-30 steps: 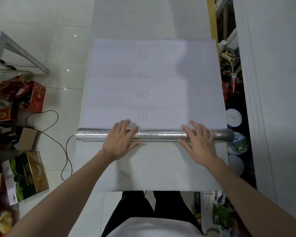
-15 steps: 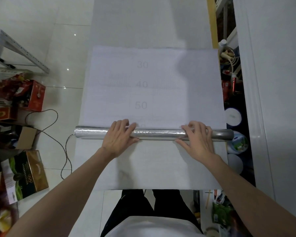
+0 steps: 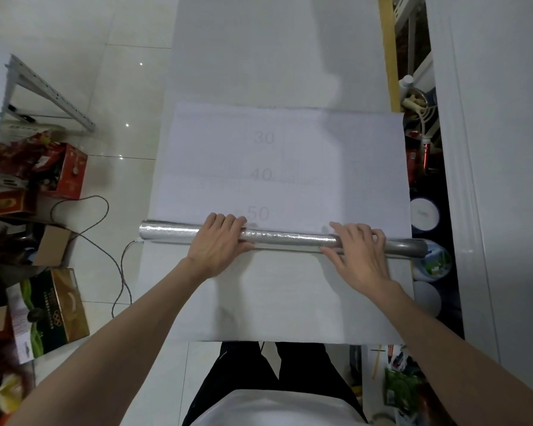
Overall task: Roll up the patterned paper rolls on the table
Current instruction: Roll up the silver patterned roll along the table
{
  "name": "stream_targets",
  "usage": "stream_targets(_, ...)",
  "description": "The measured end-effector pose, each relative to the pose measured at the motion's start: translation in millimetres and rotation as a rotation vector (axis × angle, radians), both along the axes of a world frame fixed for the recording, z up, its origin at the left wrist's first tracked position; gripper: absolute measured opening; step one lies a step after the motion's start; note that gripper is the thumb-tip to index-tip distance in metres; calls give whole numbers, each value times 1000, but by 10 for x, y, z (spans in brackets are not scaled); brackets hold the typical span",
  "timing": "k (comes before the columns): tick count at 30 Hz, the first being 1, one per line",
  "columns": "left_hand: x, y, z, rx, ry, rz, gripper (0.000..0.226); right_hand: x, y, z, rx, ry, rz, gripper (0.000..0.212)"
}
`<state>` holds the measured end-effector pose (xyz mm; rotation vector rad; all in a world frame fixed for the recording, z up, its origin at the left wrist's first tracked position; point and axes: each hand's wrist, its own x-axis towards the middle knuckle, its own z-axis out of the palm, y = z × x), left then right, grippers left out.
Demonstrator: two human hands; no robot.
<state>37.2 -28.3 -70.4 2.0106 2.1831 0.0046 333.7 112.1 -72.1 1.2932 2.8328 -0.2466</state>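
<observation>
A silvery paper roll lies crosswise on the white table. Its unrolled sheet stretches away from me, white side up, with faint numbers 30, 40 and 50. My left hand lies flat on the roll left of centre, fingers reaching over its top. On the right part of the roll rests my right hand, its fingers draped over the top. The roll's grey right end sticks out past the table edge.
Boxes and a loose cable clutter the floor on the left. Tubs and bottles fill the gap between the table's right edge and a white wall panel. My legs stand at the near edge.
The sheet's far edge has come closer and the number 10 has vanished under the roll. Both hands stayed on the roll, their fingers now curving further over its top.
</observation>
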Motion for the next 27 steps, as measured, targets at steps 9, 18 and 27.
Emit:
stream_targets(9, -33, -97, -6, 11, 64, 8, 55, 1, -13, -42, -35, -13, 21, 57)
stream_targets(18, -47, -51, 26, 5, 36, -26, 47, -16, 10, -64, -15, 43, -38, 39)
stream_targets(27, -81, -117, -30, 62, -1, -22, 44, 13, 71, -11, -53, 10, -13, 46)
